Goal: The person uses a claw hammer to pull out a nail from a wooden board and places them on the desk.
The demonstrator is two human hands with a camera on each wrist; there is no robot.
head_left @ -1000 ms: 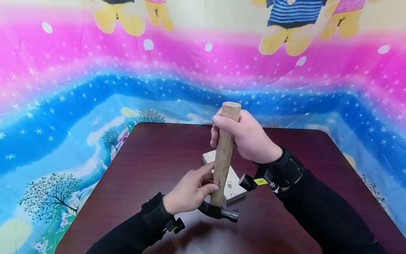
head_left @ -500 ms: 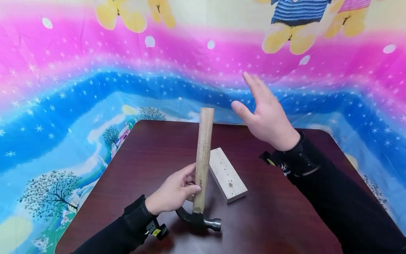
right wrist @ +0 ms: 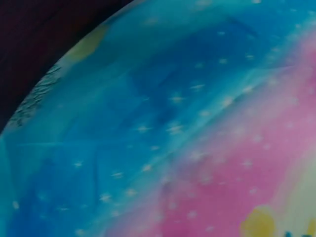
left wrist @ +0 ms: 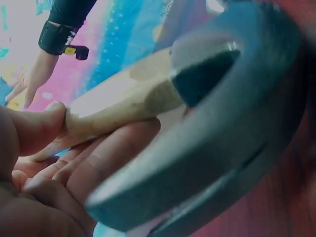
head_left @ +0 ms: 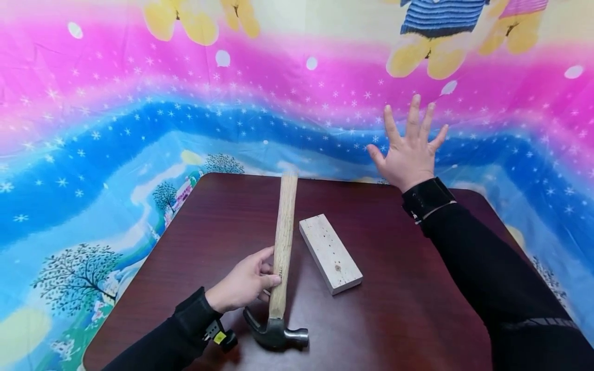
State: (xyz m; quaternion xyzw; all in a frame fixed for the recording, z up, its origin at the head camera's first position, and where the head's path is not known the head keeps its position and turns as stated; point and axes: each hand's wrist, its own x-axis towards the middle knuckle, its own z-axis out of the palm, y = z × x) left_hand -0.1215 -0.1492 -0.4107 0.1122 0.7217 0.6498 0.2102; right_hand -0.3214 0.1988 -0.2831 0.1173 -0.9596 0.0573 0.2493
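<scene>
A claw hammer with a wooden handle (head_left: 285,221) stands nearly upright in the head view, its dark metal head (head_left: 274,335) at the bottom. My left hand (head_left: 243,281) grips the handle low down, just above the head, thumb in front. In the left wrist view the split claw (left wrist: 197,158) fills the near part, and the fingers (left wrist: 113,158) lie round the handle. Off to the right, my right hand (head_left: 410,152) is raised above the table's far edge, its fingers spread and holding nothing. The right wrist view shows no hand.
A pale wooden block (head_left: 331,255) with several small holes lies on the dark red-brown table (head_left: 223,221), right of the hammer. Behind the table hangs a patterned pink and blue cloth (head_left: 278,77).
My right hand has let go of the top of the handle, moved up and right, and spread its fingers. The left hand has carried the hammer left and lower, uncovering the wooden block.
</scene>
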